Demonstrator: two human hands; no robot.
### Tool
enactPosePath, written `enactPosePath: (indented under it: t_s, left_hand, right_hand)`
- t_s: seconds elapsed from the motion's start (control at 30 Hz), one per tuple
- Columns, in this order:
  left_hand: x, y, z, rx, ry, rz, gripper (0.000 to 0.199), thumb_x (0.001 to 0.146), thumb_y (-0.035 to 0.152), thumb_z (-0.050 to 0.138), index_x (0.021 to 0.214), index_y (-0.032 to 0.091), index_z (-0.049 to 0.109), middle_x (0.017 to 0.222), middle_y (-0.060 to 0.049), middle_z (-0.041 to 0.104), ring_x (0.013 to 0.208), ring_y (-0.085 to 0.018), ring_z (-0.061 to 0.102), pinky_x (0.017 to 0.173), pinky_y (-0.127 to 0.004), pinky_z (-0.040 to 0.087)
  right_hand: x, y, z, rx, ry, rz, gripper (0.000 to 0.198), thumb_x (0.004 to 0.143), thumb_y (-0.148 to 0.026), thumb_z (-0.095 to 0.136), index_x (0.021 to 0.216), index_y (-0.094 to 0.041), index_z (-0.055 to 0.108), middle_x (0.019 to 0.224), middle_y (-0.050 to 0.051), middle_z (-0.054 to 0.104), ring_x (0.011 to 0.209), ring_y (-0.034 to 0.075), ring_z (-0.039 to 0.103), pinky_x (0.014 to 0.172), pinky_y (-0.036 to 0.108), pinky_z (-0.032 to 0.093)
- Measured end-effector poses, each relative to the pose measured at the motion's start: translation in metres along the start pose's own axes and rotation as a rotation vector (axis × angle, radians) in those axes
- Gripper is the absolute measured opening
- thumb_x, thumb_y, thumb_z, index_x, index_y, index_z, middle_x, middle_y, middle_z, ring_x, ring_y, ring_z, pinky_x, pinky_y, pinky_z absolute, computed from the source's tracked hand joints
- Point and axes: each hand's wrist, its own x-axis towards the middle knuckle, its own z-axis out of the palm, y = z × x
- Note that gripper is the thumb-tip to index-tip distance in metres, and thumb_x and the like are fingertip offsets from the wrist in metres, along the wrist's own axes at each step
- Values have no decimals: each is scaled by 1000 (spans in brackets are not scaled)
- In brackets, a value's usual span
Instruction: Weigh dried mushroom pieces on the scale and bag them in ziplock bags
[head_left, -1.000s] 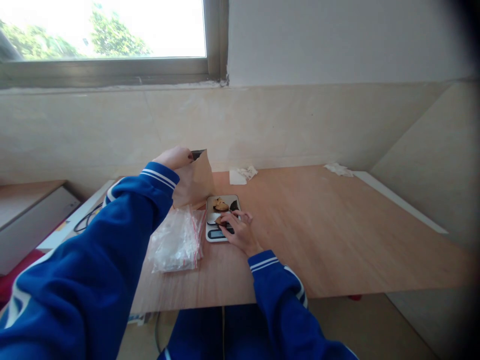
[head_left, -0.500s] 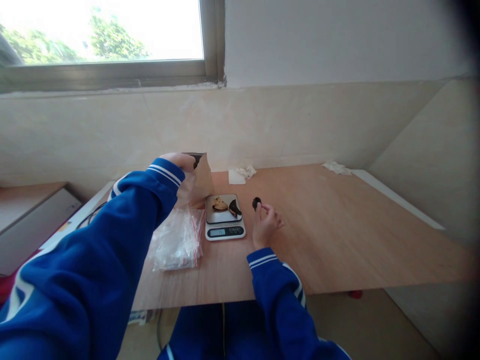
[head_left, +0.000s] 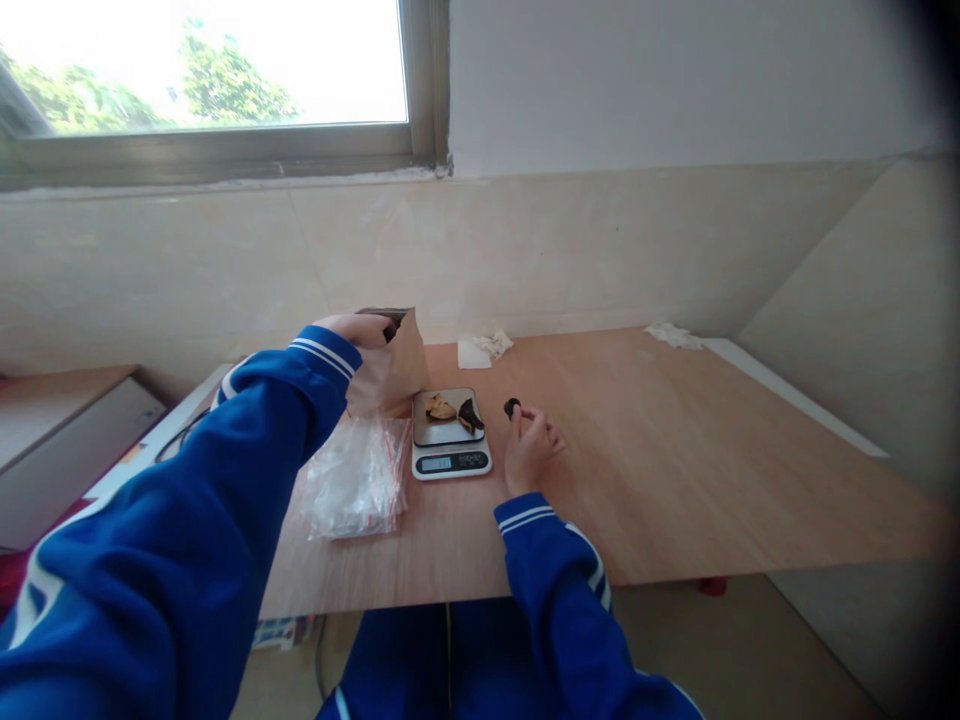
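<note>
My left hand reaches over the top of a brown paper bag, its fingers down inside the opening and hidden. Between thumb and fingertips, my right hand pinches a small dark dried piece, just right of the scale. The white digital kitchen scale has a metal plate and a lit display whose digits I cannot read. On that plate lie a tan, curled dried slice and a dark dried piece with a pale edge.
A pile of clear zip bags with red seal lines lies left of the scale, in front of the paper bag. Crumpled white paper rests by the tiled wall, and more of it farther right. The wooden tabletop stretches right.
My left hand has shifted slightly left and lower at the bag's mouth. The right hand stays almost still, with the dark piece tilted slightly in its pinch.
</note>
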Motion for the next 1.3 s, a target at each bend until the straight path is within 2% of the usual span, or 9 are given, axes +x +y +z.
enactPosePath:
  t_s: [0.13, 0.33, 0.4, 0.6, 0.67, 0.8, 0.87, 1.07, 1.3]
  left_hand:
    - [-5, 5, -8, 74, -140, -33, 21, 61, 16, 63, 79, 17, 73, 81, -6, 71, 78, -22, 62, 76, -31, 46]
    - [-13, 0, -23, 178, 19, -31, 21, 72, 31, 60, 86, 19, 72, 79, -5, 69, 76, -21, 62, 73, -29, 44]
    - [-17, -2, -28, 161, 134, -30, 23, 76, 35, 58, 88, 19, 70, 80, -5, 68, 79, -20, 62, 74, -29, 44]
    - [-50, 10, -21, -149, 730, 77, 39, 86, 38, 57, 117, 17, 53, 102, -9, 64, 91, -17, 61, 79, -28, 49]
    - [-66, 15, -4, -245, 684, 127, 44, 84, 41, 60, 119, 17, 51, 103, -9, 64, 88, -16, 62, 76, -28, 51]
    - [-91, 17, 52, -307, 191, 271, 41, 80, 44, 63, 112, 21, 57, 105, -7, 67, 91, -18, 63, 78, -30, 52]
    - [-100, 17, 80, -330, 104, 259, 38, 82, 45, 60, 113, 22, 58, 107, -6, 67, 90, -18, 64, 79, -31, 52]
    - [-111, 23, 124, -319, -6, 230, 33, 86, 46, 55, 110, 24, 62, 103, -5, 68, 91, -19, 65, 79, -30, 50]
    - [-100, 27, 146, -259, 96, 279, 25, 87, 32, 55, 110, 24, 62, 110, -8, 66, 102, -23, 62, 89, -36, 48]
  right_hand:
    - [1, 2, 2, 10, -5, 13, 48, 96, -54, 30, 91, -18, 60, 94, 13, 70, 94, 30, 55, 85, 40, 26]
    - [2, 3, 5, 4, -28, 20, 45, 97, -51, 31, 92, -17, 60, 92, 13, 70, 94, 30, 55, 85, 40, 26]
    - [2, 3, 5, 7, -22, 18, 45, 97, -52, 31, 92, -17, 60, 93, 13, 70, 94, 30, 55, 86, 41, 26]
    - [1, 4, 4, 16, -3, 14, 46, 97, -52, 30, 92, -17, 59, 93, 13, 71, 94, 30, 55, 85, 40, 26]
    - [1, 5, 5, 9, -10, 11, 46, 97, -52, 29, 92, -18, 59, 93, 13, 70, 93, 30, 55, 84, 40, 26]
    - [1, 4, 4, 9, -10, 6, 46, 97, -52, 29, 92, -18, 59, 93, 14, 70, 93, 30, 55, 83, 40, 27]
    - [1, 4, 4, 11, -5, 3, 47, 97, -53, 28, 92, -17, 59, 93, 14, 70, 93, 30, 55, 83, 40, 27]
    - [1, 6, 5, -5, -24, -11, 46, 98, -51, 28, 91, -18, 58, 93, 13, 70, 93, 30, 55, 83, 40, 26]
    - [1, 6, 5, -5, -27, -4, 49, 98, -52, 26, 91, -17, 59, 89, 14, 70, 90, 29, 57, 81, 39, 27]
